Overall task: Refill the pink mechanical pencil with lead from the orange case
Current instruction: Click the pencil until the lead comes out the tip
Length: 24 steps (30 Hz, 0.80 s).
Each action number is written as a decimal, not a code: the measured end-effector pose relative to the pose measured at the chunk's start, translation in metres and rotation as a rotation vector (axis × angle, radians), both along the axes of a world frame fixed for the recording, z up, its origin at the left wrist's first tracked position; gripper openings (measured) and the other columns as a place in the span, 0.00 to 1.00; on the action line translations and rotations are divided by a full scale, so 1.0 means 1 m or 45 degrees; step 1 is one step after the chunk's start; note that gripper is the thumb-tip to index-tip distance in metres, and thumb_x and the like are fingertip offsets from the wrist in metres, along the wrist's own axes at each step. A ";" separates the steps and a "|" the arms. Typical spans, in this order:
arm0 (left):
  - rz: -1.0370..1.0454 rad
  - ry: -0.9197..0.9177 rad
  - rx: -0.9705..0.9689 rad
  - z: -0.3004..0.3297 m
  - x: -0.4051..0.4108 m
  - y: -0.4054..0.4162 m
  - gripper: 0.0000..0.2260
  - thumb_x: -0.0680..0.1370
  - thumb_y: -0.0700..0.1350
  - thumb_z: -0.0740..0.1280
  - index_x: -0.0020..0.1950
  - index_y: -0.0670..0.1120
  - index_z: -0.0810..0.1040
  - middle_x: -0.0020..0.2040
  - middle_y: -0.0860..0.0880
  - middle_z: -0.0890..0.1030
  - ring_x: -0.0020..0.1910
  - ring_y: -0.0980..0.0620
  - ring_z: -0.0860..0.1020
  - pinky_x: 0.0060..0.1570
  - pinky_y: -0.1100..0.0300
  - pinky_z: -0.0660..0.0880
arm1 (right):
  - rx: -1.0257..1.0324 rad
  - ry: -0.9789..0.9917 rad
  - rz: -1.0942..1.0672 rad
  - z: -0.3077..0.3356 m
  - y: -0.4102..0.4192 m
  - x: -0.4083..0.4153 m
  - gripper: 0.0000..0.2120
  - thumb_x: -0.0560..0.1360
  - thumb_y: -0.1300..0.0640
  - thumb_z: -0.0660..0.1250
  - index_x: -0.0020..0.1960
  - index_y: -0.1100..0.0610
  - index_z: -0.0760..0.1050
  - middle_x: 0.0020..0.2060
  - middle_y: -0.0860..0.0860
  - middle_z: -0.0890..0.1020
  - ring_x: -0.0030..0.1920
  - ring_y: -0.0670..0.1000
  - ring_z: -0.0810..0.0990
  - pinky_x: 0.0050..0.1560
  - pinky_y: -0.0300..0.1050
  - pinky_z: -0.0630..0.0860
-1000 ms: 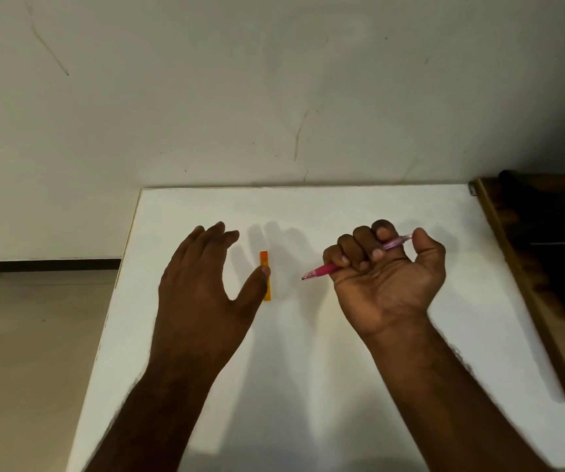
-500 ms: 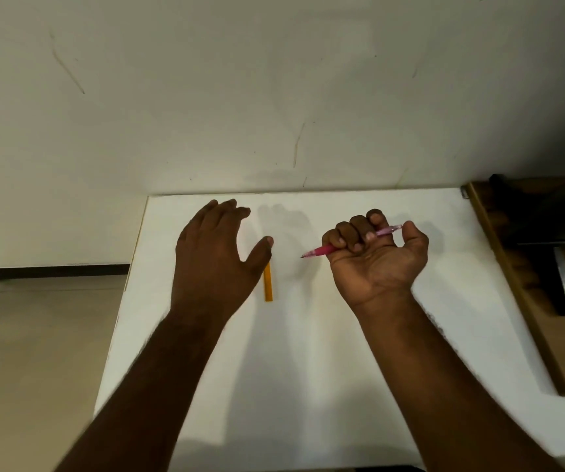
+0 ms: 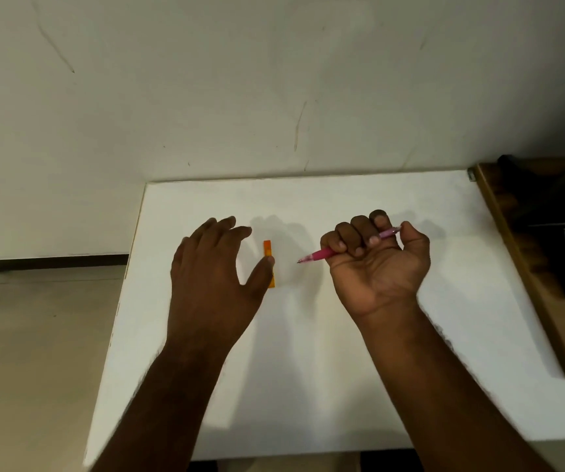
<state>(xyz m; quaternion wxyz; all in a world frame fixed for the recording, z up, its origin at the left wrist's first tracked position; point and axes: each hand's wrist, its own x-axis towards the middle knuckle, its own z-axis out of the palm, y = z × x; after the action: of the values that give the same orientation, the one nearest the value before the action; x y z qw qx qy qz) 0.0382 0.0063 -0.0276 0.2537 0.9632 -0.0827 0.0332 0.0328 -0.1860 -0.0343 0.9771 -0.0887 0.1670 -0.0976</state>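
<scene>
A narrow orange lead case [image 3: 267, 248] lies flat on the white table [image 3: 325, 352], its long side pointing away from me. My left hand [image 3: 216, 270] hovers over its left side with fingers spread; the thumb covers the case's middle. Whether the thumb touches it cannot be told. My right hand [image 3: 376, 264] is palm-up to the right of the case, fingers curled round the pink mechanical pencil [image 3: 322, 255]. The pencil's tip points left toward the case, and its back end sticks out by my thumb.
The table stands against a pale wall [image 3: 274, 80]. A dark wooden surface [image 3: 540, 253] with a metal piece adjoins the table's right edge. Floor tiles [image 3: 36, 352] lie past the left edge.
The view has shifted slightly between frames. My left thumb now lies lower along the orange case than half a second ago. My right hand keeps its grip on the pencil.
</scene>
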 end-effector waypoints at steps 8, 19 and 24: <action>0.004 0.050 -0.029 0.009 -0.019 -0.006 0.22 0.75 0.57 0.70 0.66 0.49 0.77 0.71 0.50 0.75 0.76 0.48 0.66 0.72 0.40 0.63 | -0.055 -0.057 -0.015 0.020 -0.005 -0.028 0.22 0.80 0.45 0.49 0.36 0.56 0.70 0.27 0.48 0.66 0.28 0.49 0.61 0.35 0.44 0.64; 0.018 0.052 -0.096 0.010 -0.029 0.002 0.24 0.74 0.60 0.66 0.65 0.50 0.77 0.71 0.50 0.76 0.75 0.48 0.68 0.71 0.41 0.66 | -0.089 0.003 -0.075 0.021 -0.002 -0.036 0.23 0.79 0.43 0.50 0.37 0.57 0.71 0.28 0.49 0.66 0.28 0.49 0.61 0.34 0.44 0.64; 0.007 0.046 -0.108 0.011 -0.035 0.003 0.25 0.74 0.61 0.66 0.66 0.49 0.77 0.71 0.50 0.75 0.75 0.48 0.67 0.71 0.40 0.66 | -0.103 0.020 -0.073 0.018 0.003 -0.049 0.22 0.79 0.43 0.51 0.37 0.57 0.71 0.28 0.49 0.66 0.28 0.49 0.62 0.34 0.44 0.66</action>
<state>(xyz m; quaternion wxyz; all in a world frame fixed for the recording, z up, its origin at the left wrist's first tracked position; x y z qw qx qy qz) 0.0031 0.0096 -0.0164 0.2956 0.9522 -0.0738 0.0201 -0.0160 -0.1826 -0.0161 0.9682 -0.1240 0.1729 -0.1314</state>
